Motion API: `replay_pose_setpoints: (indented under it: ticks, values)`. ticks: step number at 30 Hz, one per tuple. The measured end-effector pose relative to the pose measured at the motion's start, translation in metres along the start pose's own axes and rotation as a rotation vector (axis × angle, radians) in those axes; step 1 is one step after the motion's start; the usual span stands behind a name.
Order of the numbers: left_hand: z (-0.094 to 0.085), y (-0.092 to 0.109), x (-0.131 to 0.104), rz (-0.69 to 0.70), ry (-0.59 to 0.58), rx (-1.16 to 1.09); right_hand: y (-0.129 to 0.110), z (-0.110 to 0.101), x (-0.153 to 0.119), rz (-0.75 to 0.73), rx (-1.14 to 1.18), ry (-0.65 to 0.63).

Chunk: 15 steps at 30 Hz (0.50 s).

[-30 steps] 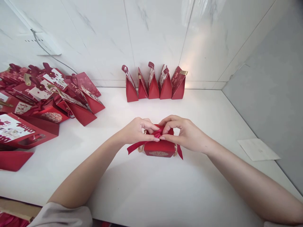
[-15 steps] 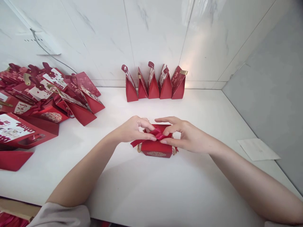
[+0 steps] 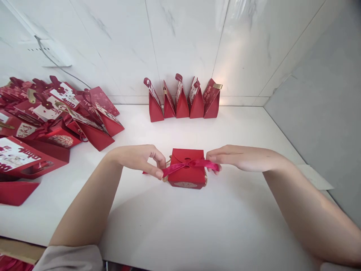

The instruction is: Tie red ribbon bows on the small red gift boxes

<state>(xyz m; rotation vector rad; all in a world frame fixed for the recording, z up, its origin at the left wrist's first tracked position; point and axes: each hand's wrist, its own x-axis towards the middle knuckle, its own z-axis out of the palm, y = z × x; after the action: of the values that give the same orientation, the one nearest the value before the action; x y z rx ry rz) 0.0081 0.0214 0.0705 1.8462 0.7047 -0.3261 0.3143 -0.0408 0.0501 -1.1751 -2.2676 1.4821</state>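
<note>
A small red gift box [image 3: 187,178] stands on the white table in front of me, with a gold cord at its sides and a pale printed emblem low on its front. Across its top runs a crimson ribbon [image 3: 177,166], crossed in a knot at the middle over a cutout. My left hand [image 3: 143,160] pinches the ribbon's left part between thumb and fingers, just beside the box. To the right of the box, my right hand [image 3: 234,156] grips the other end, its fingertips partly hidden. The ribbon is drawn straight between both hands.
Several upright red triangular boxes [image 3: 182,107] stand in a row near the marble-patterned wall. A crowd of red gift boxes [image 3: 64,131] fills the left side. A white paper packet [image 3: 316,177] lies at the right edge by a grey panel [image 3: 321,90]. A cable [image 3: 56,62] hangs along the wall.
My hands have moved apart from the middle of the box, left and right, pulling the ribbon's ends outward. The bunched ribbon is now a small flat knot on top.
</note>
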Motion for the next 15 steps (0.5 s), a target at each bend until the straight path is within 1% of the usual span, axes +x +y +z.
replay_pose_setpoints:
  ticks: [4, 8, 11, 15]
  values:
    - [0.010, 0.003, 0.013, -0.047, 0.070, -0.091, 0.003, 0.008, 0.011, -0.001, 0.103, 0.040]
    - [0.013, 0.006, 0.014, -0.052, 0.085, -0.098, 0.005, 0.012, 0.015, 0.011, 0.115, 0.076]
    - [0.013, 0.007, 0.013, -0.050, 0.141, -0.107, 0.004, 0.013, 0.015, 0.022, 0.101, 0.046]
    - [0.015, 0.007, 0.016, -0.058, 0.246, -0.172, 0.001, 0.012, 0.015, 0.012, 0.158, -0.010]
